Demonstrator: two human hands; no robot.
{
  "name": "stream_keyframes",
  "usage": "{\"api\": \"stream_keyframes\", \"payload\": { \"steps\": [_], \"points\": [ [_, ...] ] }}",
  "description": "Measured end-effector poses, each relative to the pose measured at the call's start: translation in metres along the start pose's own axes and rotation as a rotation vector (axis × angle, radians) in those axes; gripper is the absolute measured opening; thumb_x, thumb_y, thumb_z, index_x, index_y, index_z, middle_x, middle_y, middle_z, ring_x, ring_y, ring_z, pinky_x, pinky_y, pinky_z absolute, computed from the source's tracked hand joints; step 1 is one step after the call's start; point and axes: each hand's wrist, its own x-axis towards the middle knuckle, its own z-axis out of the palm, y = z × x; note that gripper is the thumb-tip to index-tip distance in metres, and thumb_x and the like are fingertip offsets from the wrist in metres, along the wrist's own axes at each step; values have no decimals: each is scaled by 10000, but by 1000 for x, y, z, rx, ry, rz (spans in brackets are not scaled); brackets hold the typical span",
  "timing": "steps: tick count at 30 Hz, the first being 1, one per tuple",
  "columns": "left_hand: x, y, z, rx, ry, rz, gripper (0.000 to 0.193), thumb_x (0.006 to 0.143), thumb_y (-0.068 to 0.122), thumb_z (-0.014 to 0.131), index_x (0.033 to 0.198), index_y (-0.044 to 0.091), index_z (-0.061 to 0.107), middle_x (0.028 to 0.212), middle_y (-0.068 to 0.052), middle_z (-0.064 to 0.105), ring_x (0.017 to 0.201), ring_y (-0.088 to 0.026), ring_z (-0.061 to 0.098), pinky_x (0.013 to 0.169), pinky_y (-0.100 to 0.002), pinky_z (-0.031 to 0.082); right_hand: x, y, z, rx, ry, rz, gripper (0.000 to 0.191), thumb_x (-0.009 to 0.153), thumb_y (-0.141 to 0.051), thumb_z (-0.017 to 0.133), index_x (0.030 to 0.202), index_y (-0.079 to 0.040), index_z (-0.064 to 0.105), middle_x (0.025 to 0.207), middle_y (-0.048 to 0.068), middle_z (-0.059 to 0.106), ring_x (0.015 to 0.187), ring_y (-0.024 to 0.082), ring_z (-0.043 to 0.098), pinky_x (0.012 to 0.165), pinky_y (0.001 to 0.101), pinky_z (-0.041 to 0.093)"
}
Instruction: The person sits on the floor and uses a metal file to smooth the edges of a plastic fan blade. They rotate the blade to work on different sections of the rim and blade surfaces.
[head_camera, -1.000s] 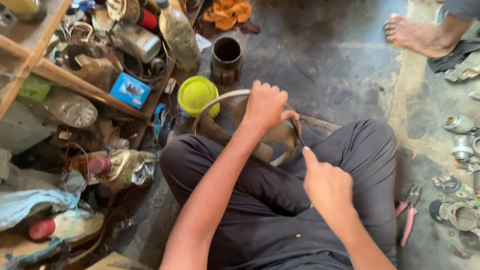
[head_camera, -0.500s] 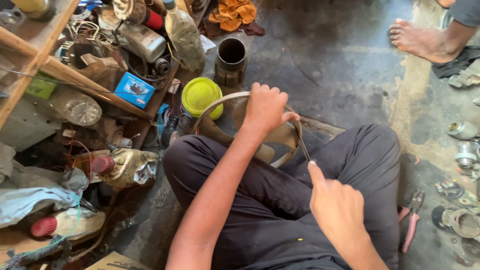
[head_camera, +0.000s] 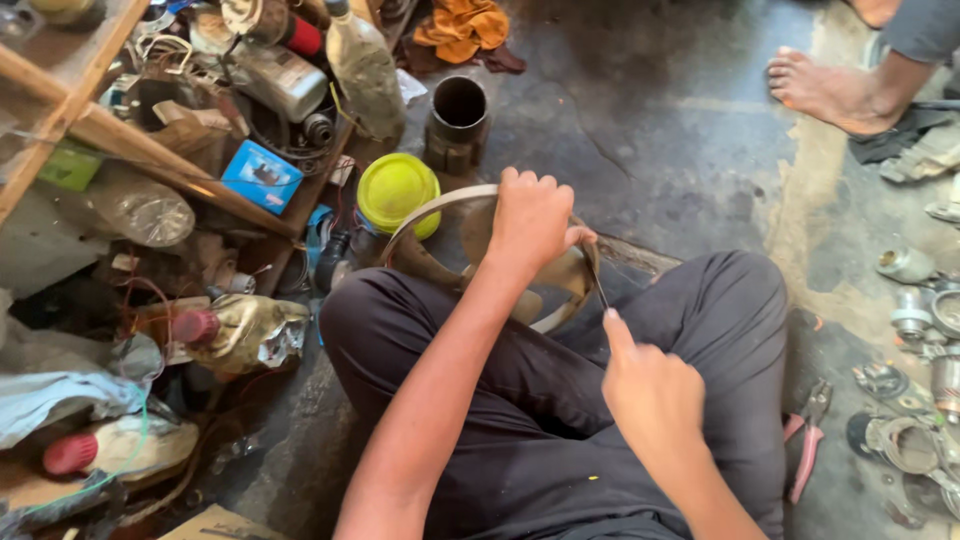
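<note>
Down between our crossed legs on the floor sits the metal ring housing (head_camera: 470, 235); left hand (head_camera: 530, 220) is clamped over its rim, right hand (head_camera: 650, 390) pinching a thin blade (head_camera: 597, 285) against it. We'd guess it's stiff, fairly heavy, edges sharp-ish, so grip the rim.

The left hand (head_camera: 532, 222) grips a round band of dull grey metal (head_camera: 440, 203), smooth but stained brown. The right hand (head_camera: 652, 392) holds a thin dark metal blade (head_camera: 597, 287) against it. Just left of the band lies a shiny yellow plastic lid (head_camera: 396, 190). Beyond it stands a rusty, rough metal pipe (head_camera: 458, 122) on the matt, cracked concrete floor (head_camera: 680, 130).
</note>
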Motion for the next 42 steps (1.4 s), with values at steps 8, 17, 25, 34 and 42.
{"api": "stream_keyframes", "payload": {
  "steps": [8, 17, 25, 34, 42],
  "points": [
    [14, -13, 1, 33, -79, -56, 627, 591, 747, 798, 752, 143, 749, 756, -65, 709, 788, -278, 673, 764, -458, 431, -2, 7, 11, 19, -45, -8, 415, 888, -164, 610, 1296, -197, 675, 564, 123, 667, 482, 333, 670, 449, 474, 518],
    [6, -1, 6, 35, -38, -25, 606, 592, 729, 790, 759, 148, 752, 788, -52, 724, 838, -263, 676, 806, -460, 427, 27, -4, 7, 44, 45, -38, 408, 908, -142, 591, 1308, -142, 672, 592, 135, 673, 502, 357, 669, 468, 487, 525],
    [9, -16, 3, 99, -63, -113, 604, 671, 751, 765, 787, 159, 750, 795, -67, 724, 823, -271, 672, 766, -471, 419, 4, -2, 1, -40, -49, -7, 446, 874, -149, 597, 1314, -159, 669, 572, 142, 674, 495, 362, 677, 451, 493, 524],
    [10, -26, -4, 102, -7, -147, 630, 632, 776, 747, 783, 165, 758, 780, -60, 714, 815, -279, 674, 775, -465, 423, 8, 7, -7, 17, -106, 2, 365, 948, -243, 589, 1305, -245, 665, 577, 146, 679, 514, 377, 681, 473, 505, 521],
    [1, -17, -8, 51, 3, -83, 623, 626, 758, 757, 791, 156, 755, 794, -41, 713, 830, -260, 667, 801, -453, 418, 39, -8, 12, 24, 58, -63, 411, 927, -153, 582, 1327, -187, 667, 619, 125, 687, 530, 360, 678, 492, 495, 525]
  ]
}}
